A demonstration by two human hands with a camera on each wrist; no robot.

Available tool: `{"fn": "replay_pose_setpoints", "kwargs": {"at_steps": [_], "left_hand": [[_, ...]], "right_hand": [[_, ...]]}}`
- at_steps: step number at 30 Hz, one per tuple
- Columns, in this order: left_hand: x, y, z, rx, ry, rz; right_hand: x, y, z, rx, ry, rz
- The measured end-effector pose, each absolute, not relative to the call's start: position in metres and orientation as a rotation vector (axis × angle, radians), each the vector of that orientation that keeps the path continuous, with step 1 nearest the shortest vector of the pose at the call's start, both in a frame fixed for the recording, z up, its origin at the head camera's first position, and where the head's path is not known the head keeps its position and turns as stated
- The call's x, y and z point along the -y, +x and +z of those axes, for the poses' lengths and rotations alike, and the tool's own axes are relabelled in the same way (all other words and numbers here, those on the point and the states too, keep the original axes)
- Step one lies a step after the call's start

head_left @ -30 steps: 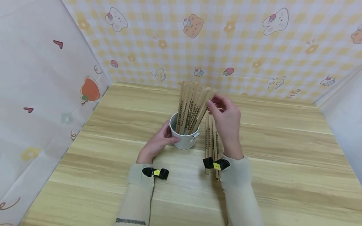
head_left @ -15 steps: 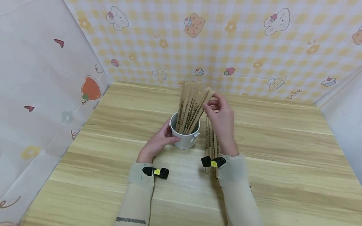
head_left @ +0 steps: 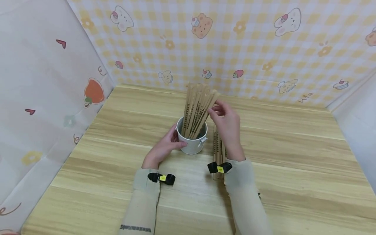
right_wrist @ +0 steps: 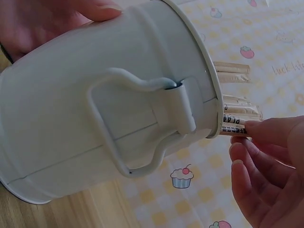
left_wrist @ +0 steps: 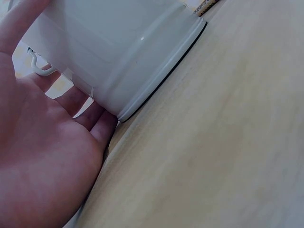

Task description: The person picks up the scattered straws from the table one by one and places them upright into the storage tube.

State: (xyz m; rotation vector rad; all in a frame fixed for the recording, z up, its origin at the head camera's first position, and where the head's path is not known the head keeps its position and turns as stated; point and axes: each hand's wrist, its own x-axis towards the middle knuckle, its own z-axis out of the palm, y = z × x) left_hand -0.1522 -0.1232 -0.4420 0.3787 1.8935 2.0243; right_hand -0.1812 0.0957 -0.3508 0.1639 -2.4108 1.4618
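Observation:
A small white metal bucket (head_left: 192,147) stands upright on the table, holding several paper-wrapped sticks (head_left: 194,111) with printed lettering that lean in it. My left hand (head_left: 164,147) grips the bucket from its left side, thumb across the front; in the left wrist view the fingers of that hand (left_wrist: 52,137) curl round the bucket wall (left_wrist: 104,47). With thumb and fingertips my right hand (head_left: 227,125) pinches a wrapped stick at the right of the bunch. The right wrist view shows that hand (right_wrist: 270,166) at the stick (right_wrist: 233,129) beside the bucket's rim (right_wrist: 204,61).
More wrapped sticks (head_left: 217,147) lie on the wooden table (head_left: 293,156), right of the bucket and partly under my right forearm. A yellow-checked cloth (head_left: 252,42) with cartoon prints stands behind the table, and a white printed sheet (head_left: 44,81) hangs at the left.
My right hand has shifted left and slightly down, with the pinched stick and its neighbours moving left toward the rest of the bunch. My left hand has kept its grip on the bucket.

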Motion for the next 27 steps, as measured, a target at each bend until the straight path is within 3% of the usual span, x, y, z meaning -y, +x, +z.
{"fn": "replay_pose_setpoints", "kwargs": {"at_steps": [10, 16, 27], "left_hand": [[0.119, -0.145, -0.417, -1.872, 0.406, 2.023], [0.119, -0.145, -0.419, -1.867, 0.388, 2.034], [0.121, -0.146, -0.426, -1.850, 0.410, 2.045]], "right_hand": [[-0.100, -0.180, -0.346, 2.408, 0.109, 1.597], [-0.108, -0.177, -0.335, 2.306, 0.032, 1.767], [-0.139, -0.183, -0.349, 2.404, -0.015, 1.696]]}}
